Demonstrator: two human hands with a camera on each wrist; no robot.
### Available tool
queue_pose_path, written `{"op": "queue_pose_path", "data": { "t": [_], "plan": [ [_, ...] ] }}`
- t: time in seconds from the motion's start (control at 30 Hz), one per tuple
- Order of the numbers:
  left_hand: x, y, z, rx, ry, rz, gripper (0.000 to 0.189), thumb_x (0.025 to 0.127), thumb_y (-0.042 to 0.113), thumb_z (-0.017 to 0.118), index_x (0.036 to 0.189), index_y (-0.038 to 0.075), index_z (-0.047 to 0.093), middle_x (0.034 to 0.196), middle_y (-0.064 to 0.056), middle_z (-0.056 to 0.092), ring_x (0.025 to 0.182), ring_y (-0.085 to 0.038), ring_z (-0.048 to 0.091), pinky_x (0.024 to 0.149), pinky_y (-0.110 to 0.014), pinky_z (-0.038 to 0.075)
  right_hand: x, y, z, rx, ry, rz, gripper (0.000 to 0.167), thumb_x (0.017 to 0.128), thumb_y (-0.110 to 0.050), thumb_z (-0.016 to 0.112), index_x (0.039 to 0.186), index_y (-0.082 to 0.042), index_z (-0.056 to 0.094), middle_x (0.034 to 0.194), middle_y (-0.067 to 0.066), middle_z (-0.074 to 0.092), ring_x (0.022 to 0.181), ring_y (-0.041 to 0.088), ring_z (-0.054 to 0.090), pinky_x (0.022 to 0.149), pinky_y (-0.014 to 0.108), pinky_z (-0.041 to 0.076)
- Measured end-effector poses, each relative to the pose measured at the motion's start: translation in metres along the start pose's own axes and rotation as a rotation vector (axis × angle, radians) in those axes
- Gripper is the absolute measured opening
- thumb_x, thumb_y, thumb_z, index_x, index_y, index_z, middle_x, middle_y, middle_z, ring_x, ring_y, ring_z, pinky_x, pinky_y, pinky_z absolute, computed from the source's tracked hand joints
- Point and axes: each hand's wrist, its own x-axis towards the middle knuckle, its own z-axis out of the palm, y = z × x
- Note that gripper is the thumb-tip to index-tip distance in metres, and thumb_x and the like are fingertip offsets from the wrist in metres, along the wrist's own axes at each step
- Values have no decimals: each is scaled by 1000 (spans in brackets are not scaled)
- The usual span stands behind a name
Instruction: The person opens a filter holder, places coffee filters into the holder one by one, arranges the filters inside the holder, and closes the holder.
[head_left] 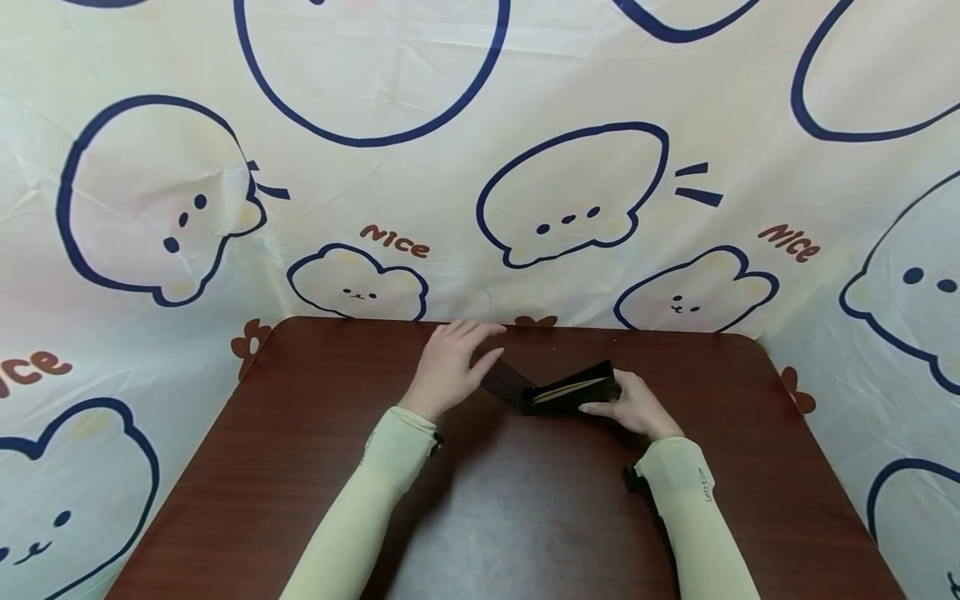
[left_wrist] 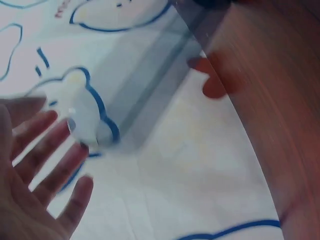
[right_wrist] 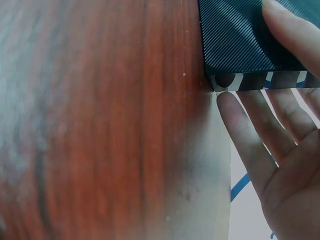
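A black case (head_left: 573, 390) with a pale yellowish line along its opening stands on the table near the far side, tilted. My right hand (head_left: 633, 404) grips its right end, thumb on the near side. Close up in the right wrist view, the case (right_wrist: 240, 37) has a finely ribbed black face with the thumb on it, and fingers behind its shiny edge. A dark, see-through-looking flap (head_left: 506, 383) reaches from its left end toward my left hand (head_left: 450, 367). That hand hovers with fingers loosely spread, nothing in it. The left wrist view shows a blurred grey strip (left_wrist: 145, 90) beyond the fingers.
The dark brown wooden table (head_left: 300, 467) has rounded far corners. A pale cloth (head_left: 450, 192) with blue cartoon outlines hangs behind it and along both sides. Small dark bands sit at both sleeve cuffs.
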Motion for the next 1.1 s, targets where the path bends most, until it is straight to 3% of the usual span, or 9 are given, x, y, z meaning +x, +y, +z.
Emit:
{"op": "queue_pose_path", "data": {
  "t": [0.2, 0.33, 0.47, 0.77, 1.1],
  "plan": [
    [-12, -21, -8, -122, -158, -106, 60, 93, 44, 77, 145, 22, 58, 139, -1, 64, 128, -23, 58, 108, -49, 48, 0, 0, 0, 37, -7, -18, 38, 87, -28, 85, 120, -17, 69, 113, 1, 75, 96, 15, 65, 91, 37, 52],
    [-19, -32, -7, -231, -238, -204, 69, 88, 37, 85, 148, 21, 55, 137, -2, 65, 125, -25, 63, 105, -49, 52, -1, 0, 0, 31, -7, -14, 39, 87, -30, 85, 120, -18, 69, 115, 1, 74, 97, 15, 64, 91, 37, 52],
    [-24, -39, -3, -319, -268, -251, 70, 84, 29, 88, 146, 19, 56, 125, -4, 70, 114, -26, 68, 99, -50, 55, -1, 0, 1, 32, -8, -4, 40, 87, -30, 86, 121, -18, 69, 116, 1, 74, 100, 16, 64, 92, 37, 52],
    [-24, -43, 5, -344, -251, -235, 47, 86, 24, 87, 128, 18, 68, 104, 3, 74, 96, -14, 70, 89, -40, 58, -1, 0, 1, 28, -8, 1, 42, 88, -31, 85, 123, -17, 68, 118, 3, 73, 102, 18, 64, 93, 39, 52],
    [-16, -36, 7, -405, -257, -205, 42, 89, 21, 84, 126, 16, 66, 111, 0, 71, 98, -17, 70, 92, -49, 58, 0, 0, -1, 16, 0, 20, 41, 87, -34, 85, 121, -17, 68, 117, 2, 72, 101, 19, 63, 92, 38, 53]
  ]
}}
